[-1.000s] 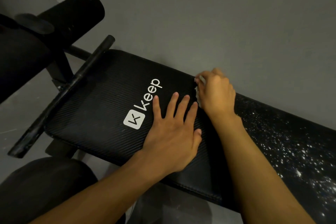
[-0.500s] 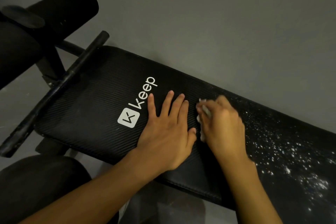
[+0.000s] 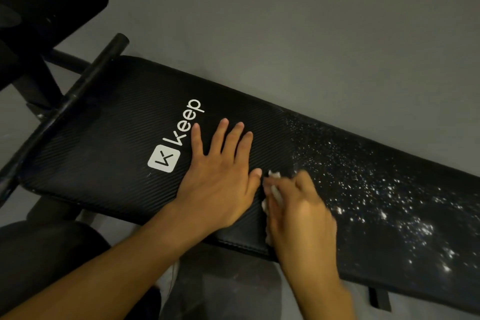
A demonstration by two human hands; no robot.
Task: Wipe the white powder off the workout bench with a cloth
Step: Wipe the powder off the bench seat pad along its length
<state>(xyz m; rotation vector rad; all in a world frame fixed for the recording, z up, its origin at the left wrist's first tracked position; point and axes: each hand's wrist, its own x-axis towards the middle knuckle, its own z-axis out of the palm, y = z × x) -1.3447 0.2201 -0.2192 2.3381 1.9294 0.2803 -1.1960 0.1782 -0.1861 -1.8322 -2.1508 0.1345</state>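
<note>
A black padded workout bench (image 3: pixel 109 138) with a white "Keep" logo runs from upper left to lower right. White powder (image 3: pixel 376 189) speckles its right half; the left half looks clean. My left hand (image 3: pixel 220 176) lies flat on the pad beside the logo, fingers straight and spread. My right hand (image 3: pixel 298 213) sits near the bench's front edge and grips a small white cloth (image 3: pixel 274 189), which shows only at the fingers' left side. The right hand is blurred by motion.
A black bar (image 3: pixel 78 93) crosses the bench's left end, and a black foam roller (image 3: pixel 52 2) sits above it at upper left. Another dark rounded pad (image 3: pixel 46 262) is at lower left. A grey wall (image 3: pixel 311 34) rises right behind the bench.
My right hand has dragged the cloth from the bench's far edge toward the near edge, across the pad. The left hand has stayed flat in place. The view shifted slightly.
</note>
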